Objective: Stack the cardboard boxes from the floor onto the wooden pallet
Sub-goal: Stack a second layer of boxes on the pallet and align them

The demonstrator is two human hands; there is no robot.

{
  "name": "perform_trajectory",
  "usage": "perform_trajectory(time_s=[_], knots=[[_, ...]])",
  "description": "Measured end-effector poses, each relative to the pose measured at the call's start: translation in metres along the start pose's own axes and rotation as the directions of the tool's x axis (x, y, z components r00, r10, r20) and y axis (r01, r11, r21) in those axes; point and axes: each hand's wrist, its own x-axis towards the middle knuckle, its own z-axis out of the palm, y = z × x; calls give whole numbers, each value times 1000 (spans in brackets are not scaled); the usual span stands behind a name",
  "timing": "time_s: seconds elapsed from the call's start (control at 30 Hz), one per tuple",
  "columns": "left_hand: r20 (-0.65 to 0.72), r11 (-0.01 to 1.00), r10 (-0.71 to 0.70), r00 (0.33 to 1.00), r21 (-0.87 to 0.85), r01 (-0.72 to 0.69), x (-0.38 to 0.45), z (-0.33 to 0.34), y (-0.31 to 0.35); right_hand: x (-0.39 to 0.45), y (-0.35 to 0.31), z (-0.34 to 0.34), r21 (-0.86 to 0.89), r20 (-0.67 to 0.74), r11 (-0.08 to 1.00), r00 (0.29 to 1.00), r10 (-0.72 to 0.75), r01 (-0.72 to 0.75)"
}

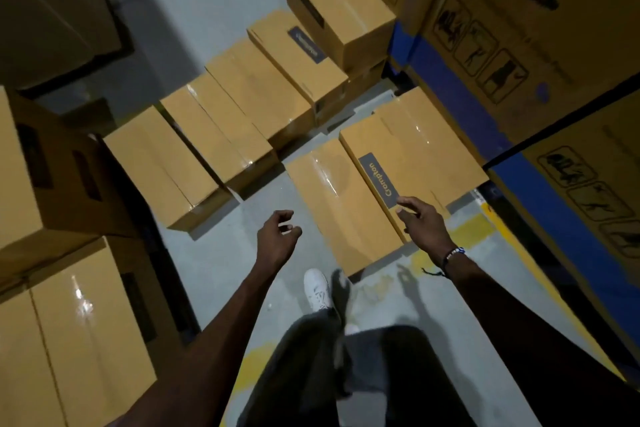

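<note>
Several taped brown cardboard boxes lie on the grey floor. Two lie side by side just ahead: a plain one (341,208) and one with a dark "Crompton" label (415,156). A diagonal row of boxes (221,135) runs from the lower left up to a box stacked on top (337,3). My right hand (420,218) hovers over the near end of the labelled box, fingers loosely spread, holding nothing. My left hand (277,236) hangs in the air left of the plain box, fingers loosely curled and empty. No wooden pallet shows.
Stacked boxes (69,315) rise at the near left. Large printed cartons (519,28) sit on blue racking (450,90) along the right. Yellow floor markings (474,229) run by the rack. My white shoe (317,288) and dark trousers are below.
</note>
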Motion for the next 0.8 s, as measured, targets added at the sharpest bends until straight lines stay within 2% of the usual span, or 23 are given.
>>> perform_trajectory(time_s=[0.2,0.53,0.7,0.8], knots=[[69,991,-124,990,57,120,70,69,-68,106,70,34,-121,117,993,993,26,-12],[106,983,-139,985,133,125,214,213,-203,296,233,120,-156,295,988,955,42,5],[61,979,-139,988,158,128,276,264,-242,348,285,149,-211,257,967,963,-84,140],[48,977,-152,987,160,143,303,283,-255,361,302,160,-298,239,917,950,-200,267]])
